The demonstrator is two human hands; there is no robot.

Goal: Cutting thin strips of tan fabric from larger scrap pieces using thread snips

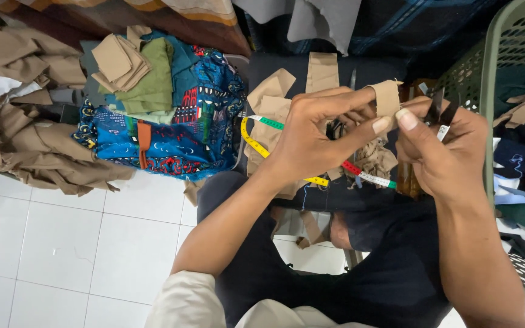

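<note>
The left hand (311,143) pinches a tan fabric strip (387,97) between its fingers (379,124); the right hand (448,152), just beside, closes around small black scissors (440,109).

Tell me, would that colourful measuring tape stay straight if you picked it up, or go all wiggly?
Probably wiggly. The measuring tape already curves and droops across the tan fabric pieces on the person's lap, so it looks soft, not stiff. It is thin and narrow, so likely very light. Lying flat, it shouldn't roll, though it might slide off.
</note>
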